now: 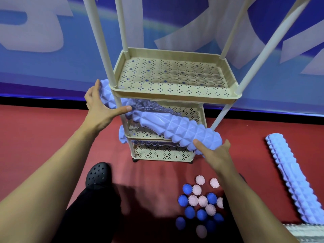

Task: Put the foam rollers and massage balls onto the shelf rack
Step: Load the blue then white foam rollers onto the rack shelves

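Note:
A beige shelf rack (175, 98) with several perforated tiers stands on the red floor. A long lilac foam roller (184, 130) passes slantwise between the rack's posts, above a middle tier. My left hand (100, 104) holds its far left end, thumb stretched along it. My right hand (215, 155) grips its near right end from below. Another lilac roller (122, 135) lies on a lower tier, its end sticking out left. A third roller (291, 178) lies on the floor at the right. Several blue and pink spiky massage balls (201, 204) are clustered on the floor near my right arm.
A blue and white banner wall (52, 50) runs behind the rack. My leg in black trousers and a black perforated clog (99, 174) stands on the floor left of the balls. A pale textured mat edge (305, 230) shows at the bottom right.

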`<state>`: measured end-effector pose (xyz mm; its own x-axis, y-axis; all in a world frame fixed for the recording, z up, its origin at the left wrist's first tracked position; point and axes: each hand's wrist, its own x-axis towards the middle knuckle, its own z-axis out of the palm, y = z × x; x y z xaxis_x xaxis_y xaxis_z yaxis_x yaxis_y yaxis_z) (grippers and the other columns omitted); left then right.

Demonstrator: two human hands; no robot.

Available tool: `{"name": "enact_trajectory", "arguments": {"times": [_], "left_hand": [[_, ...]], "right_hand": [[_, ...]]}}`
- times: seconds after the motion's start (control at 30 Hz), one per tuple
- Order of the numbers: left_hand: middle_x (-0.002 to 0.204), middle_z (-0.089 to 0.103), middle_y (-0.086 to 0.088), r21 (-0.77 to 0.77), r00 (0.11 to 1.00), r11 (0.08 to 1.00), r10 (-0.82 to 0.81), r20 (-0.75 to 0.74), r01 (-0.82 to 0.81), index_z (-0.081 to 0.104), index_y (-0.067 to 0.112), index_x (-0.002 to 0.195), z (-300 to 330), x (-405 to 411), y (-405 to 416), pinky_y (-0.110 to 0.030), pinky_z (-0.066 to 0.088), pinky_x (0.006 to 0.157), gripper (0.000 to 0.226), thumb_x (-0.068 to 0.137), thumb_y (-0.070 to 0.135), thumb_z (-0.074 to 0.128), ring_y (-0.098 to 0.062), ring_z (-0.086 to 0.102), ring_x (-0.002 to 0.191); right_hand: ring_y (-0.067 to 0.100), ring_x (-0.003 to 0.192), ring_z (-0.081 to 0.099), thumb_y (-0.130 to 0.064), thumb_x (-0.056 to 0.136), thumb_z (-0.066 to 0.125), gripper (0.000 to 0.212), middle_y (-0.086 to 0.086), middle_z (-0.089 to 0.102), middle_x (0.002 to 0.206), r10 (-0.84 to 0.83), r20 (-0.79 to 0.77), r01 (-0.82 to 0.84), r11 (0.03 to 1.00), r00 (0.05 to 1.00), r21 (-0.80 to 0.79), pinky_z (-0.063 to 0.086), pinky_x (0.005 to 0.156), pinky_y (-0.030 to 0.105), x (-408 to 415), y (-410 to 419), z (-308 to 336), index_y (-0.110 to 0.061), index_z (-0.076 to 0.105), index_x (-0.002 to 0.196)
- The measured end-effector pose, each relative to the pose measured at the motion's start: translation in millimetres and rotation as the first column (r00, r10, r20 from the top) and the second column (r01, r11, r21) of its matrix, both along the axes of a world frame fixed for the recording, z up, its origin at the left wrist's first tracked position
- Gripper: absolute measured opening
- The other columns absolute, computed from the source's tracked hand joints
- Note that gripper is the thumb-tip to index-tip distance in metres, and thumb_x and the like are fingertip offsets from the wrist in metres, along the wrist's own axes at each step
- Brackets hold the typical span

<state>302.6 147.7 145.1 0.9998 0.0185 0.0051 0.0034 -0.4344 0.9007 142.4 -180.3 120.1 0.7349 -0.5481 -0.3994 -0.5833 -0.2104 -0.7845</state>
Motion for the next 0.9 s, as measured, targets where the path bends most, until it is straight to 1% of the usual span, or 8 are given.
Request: {"name": "enact_trajectory", "arguments": {"times": [0.2, 0.3, 0.37, 0.43, 0.53, 0.67, 0.8, 0.9], "left_hand": [[0.16, 0.009, 0.006, -0.019, 1.0, 1.0, -0.009, 0.019, 0.009, 0.008, 0.046, 0.158, 0.3, 3.3, 2.0, -0.045, 0.026, 0.121, 0.136, 0.05, 0.062, 0.091, -0.017, 0.019, 0.151], [0.162, 0.013, 0.011, -0.108, 1.0, 0.994, -0.025, -0.006, 0.024, 0.012, 0.046, 0.158, -0.4, 5.2, 10.1, -0.037, 0.032, 0.115, 0.134, 0.049, 0.062, 0.09, -0.008, 0.025, 0.147], [0.16, 0.023, 0.016, -0.252, 0.998, 0.967, -0.051, -0.036, 0.041, 0.014, 0.042, 0.159, -5.3, 6.3, 19.2, -0.043, 0.038, 0.114, 0.126, 0.059, 0.057, 0.089, -0.006, 0.036, 0.143], [0.145, 0.044, 0.016, -0.438, 0.997, 0.899, -0.036, -0.075, -0.001, 0.02, 0.034, 0.159, -12.5, 6.4, 25.3, -0.051, 0.044, 0.109, 0.099, 0.077, 0.041, 0.075, -0.006, 0.051, 0.128], [0.129, 0.055, 0.013, -0.588, 0.991, 0.8, 0.057, -0.123, -0.119, 0.031, 0.023, 0.156, -16.3, 6.7, 25.6, -0.052, 0.048, 0.104, 0.069, 0.09, 0.023, 0.051, -0.011, 0.056, 0.116], [0.137, 0.061, 0.0, -0.694, 0.96, 0.675, 0.083, -0.269, -0.253, 0.041, 0.012, 0.152, -20.7, 12.6, 20.4, -0.055, 0.058, 0.088, 0.063, 0.095, 0.031, 0.056, -0.024, 0.061, 0.127], [0.106, 0.074, 0.009, -0.666, 0.943, 0.676, 0.149, -0.296, -0.316, 0.069, 0.021, 0.117, -20.7, 10.6, 8.0, -0.053, 0.058, 0.092, 0.028, 0.102, 0.037, 0.053, -0.02, 0.061, 0.126], [0.129, 0.066, 0.004, -0.691, 0.943, 0.649, 0.141, -0.302, -0.319, 0.063, 0.024, 0.128, -24.3, 11.6, 10.4, -0.053, 0.057, 0.094, 0.04, 0.104, 0.05, 0.043, -0.015, 0.06, 0.126]], "right_hand": [[0.022, 0.121, 0.055, -0.049, 0.08, 0.081, 0.124, -0.001, 0.051, 0.13, 0.016, 0.003, -0.016, 1.0, 1.0, 0.014, 0.043, 0.105, 0.039, 4.9, 1.6, -3.5, -0.011, -0.005, 0.16], [0.022, 0.104, 0.068, -0.071, 0.054, 0.087, 0.127, -0.003, 0.068, 0.119, -0.02, 0.039, 0.018, 0.999, 0.999, 0.049, 0.055, 0.095, 0.043, 6.1, -1.8, -8.6, -0.013, 0.031, 0.152], [0.022, 0.096, 0.071, -0.077, 0.043, 0.085, 0.123, 0.002, 0.073, 0.111, -0.071, 0.048, 0.067, 0.995, 0.996, 0.075, 0.058, 0.088, 0.044, 4.0, -5.4, -12.1, -0.012, 0.046, 0.14], [0.02, 0.088, 0.069, -0.075, 0.044, 0.082, 0.115, 0.01, 0.073, 0.109, -0.094, 0.048, 0.09, 0.992, 0.994, 0.089, 0.056, 0.079, 0.037, 3.8, -7.5, -16.5, -0.007, 0.053, 0.132], [0.017, 0.078, 0.063, -0.07, 0.047, 0.079, 0.102, 0.015, 0.07, 0.111, -0.078, 0.093, 0.071, 0.995, 0.993, 0.074, 0.049, 0.068, 0.031, 3.5, -5.5, -16.4, -0.002, 0.06, 0.122], [0.011, 0.062, 0.056, -0.047, 0.06, 0.083, 0.066, 0.007, 0.066, 0.088, -0.073, 0.164, 0.055, 0.992, 0.984, 0.112, 0.046, 0.062, 0.03, 0.5, -2.6, -12.3, -0.003, 0.067, 0.106], [0.014, 0.071, 0.061, -0.042, 0.065, 0.087, 0.057, 0.001, 0.07, 0.088, -0.09, 0.207, 0.062, 0.989, 0.974, 0.138, 0.047, 0.063, 0.03, -1.4, -2.7, -13.0, -0.012, 0.066, 0.108], [0.014, 0.069, 0.062, -0.029, 0.069, 0.088, 0.028, -0.001, 0.072, 0.079, -0.085, 0.234, 0.057, 0.991, 0.969, 0.123, 0.05, 0.062, 0.031, 0.8, 0.1, -9.4, -0.017, 0.071, 0.088]]}}
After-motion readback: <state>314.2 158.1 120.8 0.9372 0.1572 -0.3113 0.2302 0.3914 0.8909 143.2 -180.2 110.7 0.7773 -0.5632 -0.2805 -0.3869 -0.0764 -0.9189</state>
